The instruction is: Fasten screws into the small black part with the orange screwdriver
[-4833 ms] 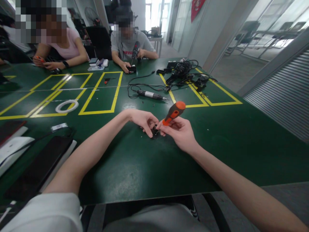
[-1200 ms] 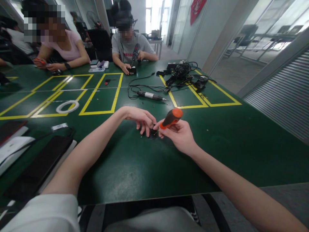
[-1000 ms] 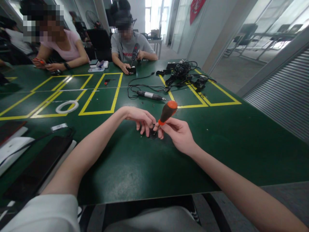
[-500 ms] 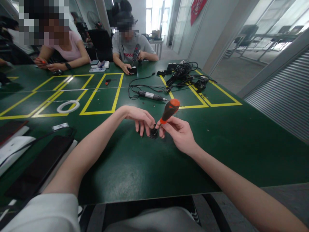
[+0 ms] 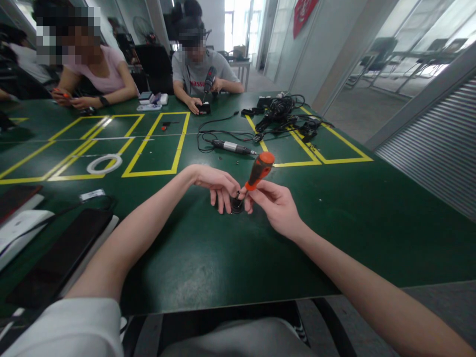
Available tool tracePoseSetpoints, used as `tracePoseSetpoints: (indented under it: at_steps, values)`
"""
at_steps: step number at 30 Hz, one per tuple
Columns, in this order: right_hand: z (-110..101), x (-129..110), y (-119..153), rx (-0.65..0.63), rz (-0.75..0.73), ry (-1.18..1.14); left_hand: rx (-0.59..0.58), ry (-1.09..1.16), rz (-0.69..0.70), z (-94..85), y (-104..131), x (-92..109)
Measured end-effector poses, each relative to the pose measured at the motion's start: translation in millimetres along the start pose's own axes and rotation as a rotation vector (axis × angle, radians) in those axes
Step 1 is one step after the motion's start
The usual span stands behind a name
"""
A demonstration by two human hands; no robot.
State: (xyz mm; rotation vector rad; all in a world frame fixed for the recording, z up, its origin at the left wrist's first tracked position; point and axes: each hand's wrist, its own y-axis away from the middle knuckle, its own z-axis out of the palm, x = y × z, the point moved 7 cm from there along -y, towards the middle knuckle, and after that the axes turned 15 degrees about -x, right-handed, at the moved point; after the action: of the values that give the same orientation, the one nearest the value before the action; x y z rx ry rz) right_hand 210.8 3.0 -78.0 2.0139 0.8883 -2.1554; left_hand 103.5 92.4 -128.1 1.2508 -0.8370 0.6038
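"What's leftmost?"
"A flat black rectangular device (image 5: 61, 253), by the left forearm, then a flat white ring (image 5: 97, 172) farther back."
"And the left hand (image 5: 219, 182)?"
"Fingers bent, touching the small round black part (image 5: 237, 205) on the green tabletop (image 5: 357, 218); whether it grips, I can't tell."
"The right hand (image 5: 278, 204)?"
"Closed around the orange-and-black screwdriver (image 5: 259, 171), tilted over that part."
"Room?"
"Bare tabletop toward the front edge, and wide space rightward to the right edge."
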Motion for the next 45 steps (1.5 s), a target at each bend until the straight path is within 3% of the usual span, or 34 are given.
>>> tracePoseSetpoints:
  at_steps: [24, 45]
  values:
    - [-6.8, 1.9, 2.1, 0.087, -0.007, 0.030, -0.024, -0.021, 0.026, -1.5, -1.5, -0.2]
    - [-2.1, 4.6, -1.2, 0.044, -0.023, -0.073, 0.015, 0.014, 0.008, -0.8, -0.8, -0.5]
